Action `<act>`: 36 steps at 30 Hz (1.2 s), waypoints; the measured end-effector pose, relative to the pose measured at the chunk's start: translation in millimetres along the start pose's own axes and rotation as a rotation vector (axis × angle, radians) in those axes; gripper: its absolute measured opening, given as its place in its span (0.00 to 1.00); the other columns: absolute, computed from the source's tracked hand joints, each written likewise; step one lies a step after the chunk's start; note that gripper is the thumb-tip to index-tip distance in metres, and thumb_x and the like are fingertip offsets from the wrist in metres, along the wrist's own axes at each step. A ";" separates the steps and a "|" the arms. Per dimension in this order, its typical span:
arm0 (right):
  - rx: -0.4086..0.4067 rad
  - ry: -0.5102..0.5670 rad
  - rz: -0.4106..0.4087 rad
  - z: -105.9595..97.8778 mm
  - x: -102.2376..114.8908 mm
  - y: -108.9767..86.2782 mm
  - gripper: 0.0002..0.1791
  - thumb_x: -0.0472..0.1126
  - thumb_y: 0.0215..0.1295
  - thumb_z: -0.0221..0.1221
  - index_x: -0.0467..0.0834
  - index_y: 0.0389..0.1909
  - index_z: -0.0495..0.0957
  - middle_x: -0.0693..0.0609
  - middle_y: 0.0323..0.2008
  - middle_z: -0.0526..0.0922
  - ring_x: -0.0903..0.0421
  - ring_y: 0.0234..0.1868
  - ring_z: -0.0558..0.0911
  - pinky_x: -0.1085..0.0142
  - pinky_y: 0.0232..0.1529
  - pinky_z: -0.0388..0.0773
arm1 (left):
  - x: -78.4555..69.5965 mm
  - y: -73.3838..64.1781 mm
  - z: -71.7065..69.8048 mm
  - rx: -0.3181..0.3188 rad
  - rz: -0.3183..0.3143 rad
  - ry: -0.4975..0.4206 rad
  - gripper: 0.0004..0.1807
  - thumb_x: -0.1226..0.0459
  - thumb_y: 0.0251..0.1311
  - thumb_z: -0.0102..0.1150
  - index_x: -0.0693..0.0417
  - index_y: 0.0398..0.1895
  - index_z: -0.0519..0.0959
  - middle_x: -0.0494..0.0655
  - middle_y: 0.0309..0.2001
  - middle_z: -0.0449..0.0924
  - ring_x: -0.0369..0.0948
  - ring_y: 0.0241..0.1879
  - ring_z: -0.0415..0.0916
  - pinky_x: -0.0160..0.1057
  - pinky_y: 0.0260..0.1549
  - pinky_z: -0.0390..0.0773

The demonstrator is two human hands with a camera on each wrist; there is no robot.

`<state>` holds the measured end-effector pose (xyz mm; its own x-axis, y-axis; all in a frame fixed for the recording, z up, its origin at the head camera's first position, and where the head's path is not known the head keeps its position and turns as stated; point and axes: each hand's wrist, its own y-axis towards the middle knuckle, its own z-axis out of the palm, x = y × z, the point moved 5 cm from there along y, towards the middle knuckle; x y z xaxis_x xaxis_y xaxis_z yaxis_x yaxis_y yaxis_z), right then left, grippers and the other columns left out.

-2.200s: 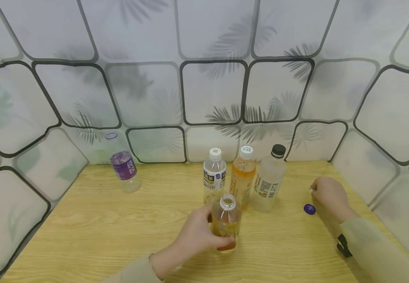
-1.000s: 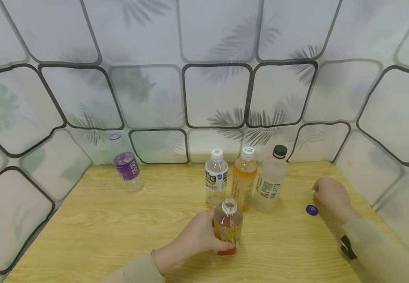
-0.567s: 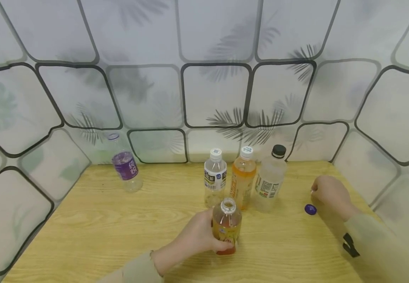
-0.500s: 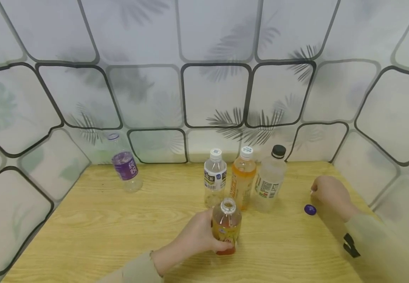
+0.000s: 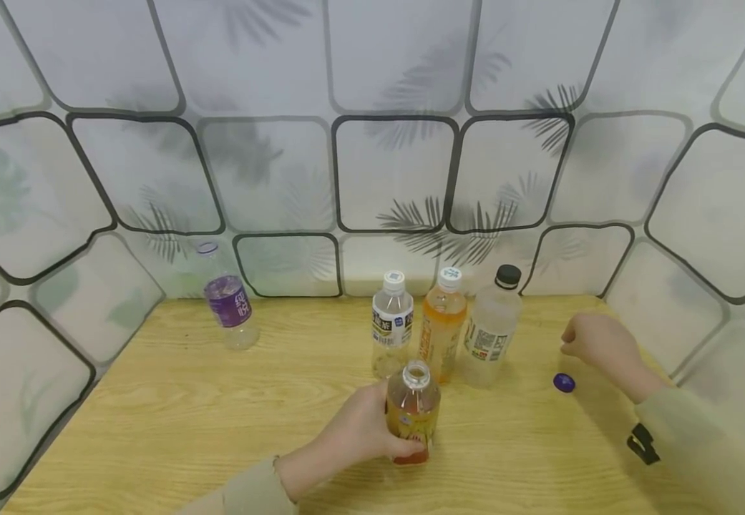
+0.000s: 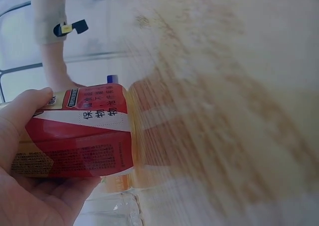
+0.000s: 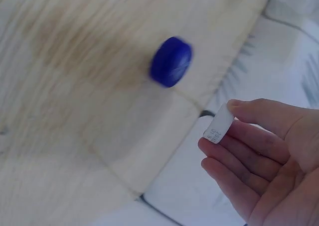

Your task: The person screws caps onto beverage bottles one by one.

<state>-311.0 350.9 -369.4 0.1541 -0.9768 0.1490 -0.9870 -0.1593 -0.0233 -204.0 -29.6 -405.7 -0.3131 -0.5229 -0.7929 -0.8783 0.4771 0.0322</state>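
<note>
Squeezing could spill the uncapped bottle (image 5: 414, 404) the left hand (image 5: 361, 429) is gripping, well off the counter's back edge (image 5: 310, 306); near its right edge (image 7: 152, 171), the right hand (image 7: 264, 159) is pinching a white cap (image 7: 220, 124).

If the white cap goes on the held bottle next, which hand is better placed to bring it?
Likely the right hand: it pinches the white cap, while the left hand grips the open bottle, leaving its mouth uncovered.

Red-and-gold bottle label (image 6: 84, 149), white cap (image 7: 220, 122), violet-blue cap (image 7: 171, 62), yellow wood-grain table (image 5: 217, 422), leaf-print wall (image 5: 388, 175)
</note>
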 end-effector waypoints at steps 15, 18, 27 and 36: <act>-0.039 0.025 -0.034 -36.9 39.1 -15.0 0.15 0.40 0.65 0.66 0.34 0.47 0.89 0.34 0.47 0.91 0.36 0.44 0.90 0.37 0.48 0.85 | -0.9 0.9 0.3 0.011 -0.006 -0.021 0.34 0.58 0.47 0.87 0.43 0.59 0.82 0.37 0.54 0.88 0.35 0.54 0.86 0.35 0.55 0.85; -0.052 0.034 -0.042 -46.4 43.7 -18.3 0.17 0.40 0.67 0.64 0.33 0.50 0.88 0.33 0.49 0.90 0.33 0.47 0.89 0.37 0.48 0.85 | -0.7 0.9 0.1 0.011 -0.010 -0.018 0.34 0.58 0.46 0.87 0.43 0.59 0.82 0.36 0.54 0.89 0.35 0.54 0.86 0.36 0.56 0.85; -0.108 0.023 -0.061 -76.0 63.7 -28.3 0.17 0.42 0.69 0.64 0.35 0.51 0.88 0.35 0.46 0.91 0.35 0.45 0.90 0.41 0.44 0.87 | -0.7 -0.3 -0.1 0.007 -0.006 -0.015 0.34 0.58 0.46 0.87 0.45 0.59 0.81 0.38 0.54 0.89 0.36 0.54 0.86 0.36 0.56 0.85; -0.161 0.014 -0.101 -103.0 89.4 -40.2 0.17 0.42 0.68 0.64 0.38 0.52 0.89 0.38 0.45 0.92 0.46 0.38 0.89 0.58 0.30 0.81 | 0.2 -0.3 -0.1 0.003 -0.005 -0.009 0.35 0.58 0.46 0.87 0.45 0.60 0.81 0.39 0.55 0.88 0.37 0.55 0.86 0.36 0.57 0.85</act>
<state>-262.3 284.7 -253.3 0.2533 -0.9547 0.1560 -0.9613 -0.2304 0.1508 -203.8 -29.9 -405.9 -0.3058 -0.5190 -0.7982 -0.8788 0.4765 0.0268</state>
